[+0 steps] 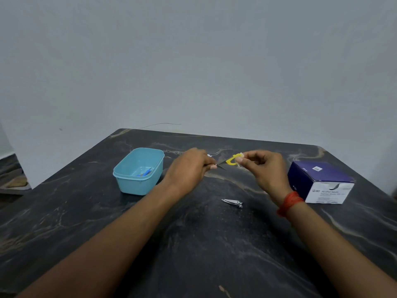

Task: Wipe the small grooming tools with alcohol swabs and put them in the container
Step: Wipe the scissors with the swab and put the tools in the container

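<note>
Wiping small scissors (231,161) in the air over the dark worktop (193,244).

Head view: pinches the dark blade end with the curled left hand (191,166); pinches a white alcohol swab (240,156) against the yellow loop handle with thumb and fingertips of the right hand (262,168), red thread band (289,203) at that wrist. Holds the scissors between the two hands, clear of the surface. Shows a light-blue container (137,186) standing open just left of the left hand, a blue tool (145,173) lying inside. Shows a silver nail clipper (233,203) flat on the worktop between the forearms, and a purple-and-white swab box (320,181) off to the right.
</note>
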The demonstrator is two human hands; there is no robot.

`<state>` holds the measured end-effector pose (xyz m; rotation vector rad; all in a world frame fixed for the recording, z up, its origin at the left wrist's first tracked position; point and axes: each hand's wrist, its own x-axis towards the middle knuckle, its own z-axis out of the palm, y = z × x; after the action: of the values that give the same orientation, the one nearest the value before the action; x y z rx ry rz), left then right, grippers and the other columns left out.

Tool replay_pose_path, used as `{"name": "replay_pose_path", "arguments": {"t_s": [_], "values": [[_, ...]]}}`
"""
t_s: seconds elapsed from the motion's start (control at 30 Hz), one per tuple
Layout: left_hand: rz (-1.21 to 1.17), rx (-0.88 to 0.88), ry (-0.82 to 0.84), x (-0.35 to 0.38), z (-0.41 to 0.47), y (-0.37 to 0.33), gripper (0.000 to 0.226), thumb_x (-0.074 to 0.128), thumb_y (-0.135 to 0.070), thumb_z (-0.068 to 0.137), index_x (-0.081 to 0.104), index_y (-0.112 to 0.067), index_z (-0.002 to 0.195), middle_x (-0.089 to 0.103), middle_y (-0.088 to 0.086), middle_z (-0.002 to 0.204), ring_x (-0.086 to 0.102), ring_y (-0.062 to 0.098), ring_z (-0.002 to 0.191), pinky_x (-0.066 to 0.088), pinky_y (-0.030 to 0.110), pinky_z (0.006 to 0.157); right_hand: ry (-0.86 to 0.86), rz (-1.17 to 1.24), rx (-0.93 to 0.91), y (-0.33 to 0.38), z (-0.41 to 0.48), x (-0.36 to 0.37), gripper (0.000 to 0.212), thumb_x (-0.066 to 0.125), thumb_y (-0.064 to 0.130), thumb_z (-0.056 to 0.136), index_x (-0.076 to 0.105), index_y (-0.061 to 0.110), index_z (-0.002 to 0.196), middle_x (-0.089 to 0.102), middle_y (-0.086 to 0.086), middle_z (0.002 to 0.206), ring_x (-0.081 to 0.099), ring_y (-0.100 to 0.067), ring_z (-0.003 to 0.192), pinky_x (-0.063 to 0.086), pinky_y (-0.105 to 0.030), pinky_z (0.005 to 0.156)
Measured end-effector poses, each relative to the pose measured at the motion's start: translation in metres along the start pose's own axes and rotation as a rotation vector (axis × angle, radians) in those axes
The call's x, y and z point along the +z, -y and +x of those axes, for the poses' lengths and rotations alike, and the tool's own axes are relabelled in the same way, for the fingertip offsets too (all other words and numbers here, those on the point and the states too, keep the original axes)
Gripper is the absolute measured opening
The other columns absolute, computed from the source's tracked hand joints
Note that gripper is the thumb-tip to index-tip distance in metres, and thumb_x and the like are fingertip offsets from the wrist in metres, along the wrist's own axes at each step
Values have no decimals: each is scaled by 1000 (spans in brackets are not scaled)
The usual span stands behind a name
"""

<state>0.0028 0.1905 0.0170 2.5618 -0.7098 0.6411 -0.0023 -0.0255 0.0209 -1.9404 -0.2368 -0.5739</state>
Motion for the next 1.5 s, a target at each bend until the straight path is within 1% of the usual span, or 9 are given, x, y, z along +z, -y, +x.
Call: {"name": "replay_pose_path", "arguments": {"t_s": [0.07,0.2,0.37,0.63,0.83,1.07,1.27,1.4,1.5], "values": [[27,12,16,-4,0,2,25,56,-32,98,76,-17,97,64,4,80,51,18,79,49,41,71,-11,-189,-112,1,-1,-2,6,82,32,78,79,26,81,63,14,56,47,-8,54,38,-17,54],[-8,-28,-3,-3,-3,0,22,60,-32,97,76,-18,94,66,3,80,58,22,81,50,40,71,-47,-283,-227,2,-4,-2,10,79,31,81,80,27,90,59,26,64,54,-3,65,38,-8,59],[-264,-201,-60,0,-6,-4,24,65,-30,94,74,-13,80,52,-6,57,43,8,53,32,24,54,-178,-294,-359,-2,1,-8,12,73,35,85,79,27,93,69,16,80,54,-11,77,40,-23,66],[-280,-190,-10,0,-6,-3,18,66,-29,94,79,-18,98,68,-2,76,60,12,69,39,23,63,-129,-789,-874,-7,7,-14,7,76,26,87,78,29,93,66,1,86,52,-21,74,35,-27,55],[-251,-169,28,-6,-6,-2,17,65,-28,95,79,-20,101,67,-6,79,60,12,72,41,24,63,18,-890,-954,-5,8,-15,8,69,23,91,76,24,92,66,-1,88,52,-23,73,38,-31,55],[-216,-169,69,-10,-5,4,18,65,-31,94,79,-22,100,72,-1,83,64,19,77,48,31,69,108,-1007,-909,-1,9,-20,35,76,2,81,76,29,104,65,0,93,52,-22,76,26,-27,58],[-277,-177,34,-6,-7,0,15,70,-30,91,80,-20,95,74,-1,77,66,13,72,47,25,66,80,-959,-839,-3,8,-14,21,76,15,84,77,33,96,60,2,85,52,-22,75,26,-26,53],[-296,-143,-36,0,-8,-8,15,70,-28,91,81,-18,96,68,-12,70,58,-1,59,37,6,58,65,-670,-522,-9,2,-2,8,72,29,87,78,30,93,58,6,87,51,-16,81,39,-27,57],[-262,-74,-98,5,-9,-11,18,67,-29,93,80,-17,91,71,0,69,61,11,62,42,14,58,47,-295,-222,-8,1,8,5,76,23,85,79,24,88,55,12,78,52,0,74,37,-15,66]]}}
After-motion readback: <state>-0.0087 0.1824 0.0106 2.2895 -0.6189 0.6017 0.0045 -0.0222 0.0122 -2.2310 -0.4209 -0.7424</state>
